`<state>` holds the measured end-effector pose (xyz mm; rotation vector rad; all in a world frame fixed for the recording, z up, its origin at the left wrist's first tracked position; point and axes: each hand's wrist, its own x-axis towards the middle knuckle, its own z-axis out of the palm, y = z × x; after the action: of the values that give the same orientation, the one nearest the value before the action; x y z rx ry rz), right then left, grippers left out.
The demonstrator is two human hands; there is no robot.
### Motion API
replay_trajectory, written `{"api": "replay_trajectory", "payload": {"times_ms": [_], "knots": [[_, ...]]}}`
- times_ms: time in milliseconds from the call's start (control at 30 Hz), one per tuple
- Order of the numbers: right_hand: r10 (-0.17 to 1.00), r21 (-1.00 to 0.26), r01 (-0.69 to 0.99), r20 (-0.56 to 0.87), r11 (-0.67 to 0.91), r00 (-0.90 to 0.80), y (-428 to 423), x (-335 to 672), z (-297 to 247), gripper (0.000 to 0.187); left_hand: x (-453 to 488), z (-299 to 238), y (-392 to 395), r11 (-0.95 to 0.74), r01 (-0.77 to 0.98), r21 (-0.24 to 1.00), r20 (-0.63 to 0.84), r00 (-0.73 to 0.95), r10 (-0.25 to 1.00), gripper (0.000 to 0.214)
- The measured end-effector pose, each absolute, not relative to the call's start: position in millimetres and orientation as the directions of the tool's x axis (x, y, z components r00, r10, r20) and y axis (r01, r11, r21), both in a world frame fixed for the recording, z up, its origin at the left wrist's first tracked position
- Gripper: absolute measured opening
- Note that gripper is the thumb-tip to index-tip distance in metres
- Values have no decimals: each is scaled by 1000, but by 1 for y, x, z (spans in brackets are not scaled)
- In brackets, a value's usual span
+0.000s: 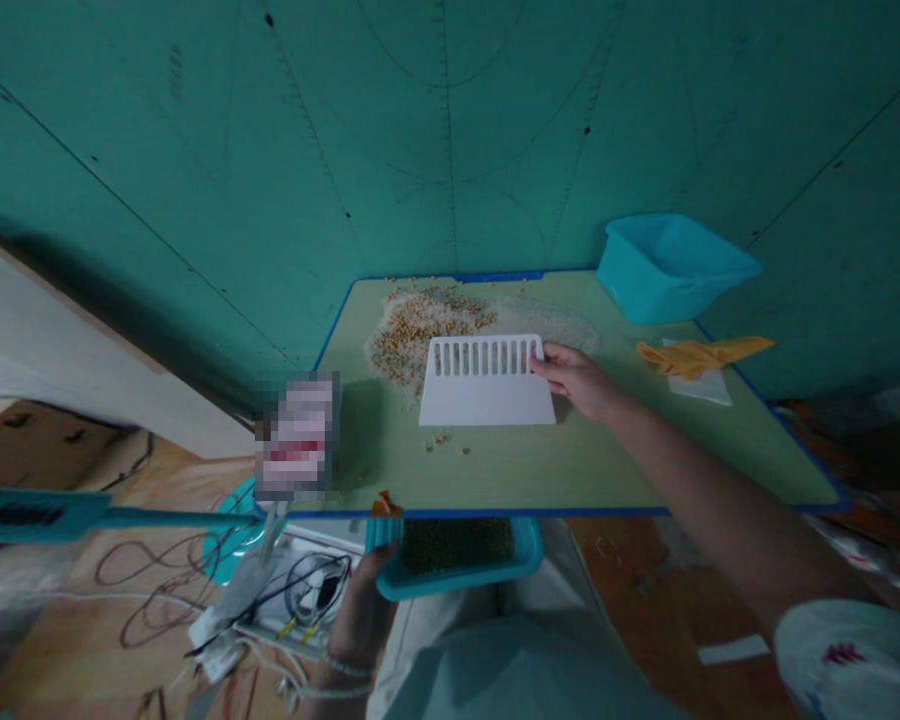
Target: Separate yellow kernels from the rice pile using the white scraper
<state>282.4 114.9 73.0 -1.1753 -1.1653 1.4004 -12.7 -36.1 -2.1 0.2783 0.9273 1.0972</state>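
My right hand [579, 380] grips the right edge of a white slotted scraper [487, 385] lying flat on the green table [570, 460]. Beyond the scraper's slotted edge lies a pile of yellow grains mixed with white rice [427, 325]. A few stray grains [446, 440] lie in front of the scraper. My left hand [360, 615] holds a teal tray [457, 555] by its left end, just under the table's near edge; the tray has a dark mass of grains in it.
A teal bin [671, 265] stands at the table's back right corner. An orange cloth [701, 355] lies on a white sheet beside it. A blurred package [298, 435] sits at the left edge. Cables and a power strip [300, 595] lie on the floor.
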Motion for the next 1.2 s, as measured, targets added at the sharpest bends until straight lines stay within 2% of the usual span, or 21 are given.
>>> {"api": "replay_trajectory", "payload": {"times_ms": [200, 467, 633, 900, 1200], "knots": [[967, -989, -12, -141, -147, -214, 111, 280, 74, 23, -12, -3, -34, 483, -633, 604, -537, 124, 834, 27], [973, -992, -47, -103, -115, -207, 111, 280, 72, 20, -10, 1, -34, 505, -634, 586, -542, 156, 826, 28], [960, -996, -14, -85, -92, -267, 109, 275, 72, 20, -10, -1, -34, 490, -631, 601, -520, 157, 839, 26], [931, -995, 11, -101, -104, -351, 106, 271, 71, 24, -13, -5, -35, 498, -651, 573, -571, 118, 812, 31], [868, -992, 45, -125, -118, -480, 106, 276, 68, 20, -10, -3, -34, 484, -626, 611, -530, 131, 838, 28]]}}
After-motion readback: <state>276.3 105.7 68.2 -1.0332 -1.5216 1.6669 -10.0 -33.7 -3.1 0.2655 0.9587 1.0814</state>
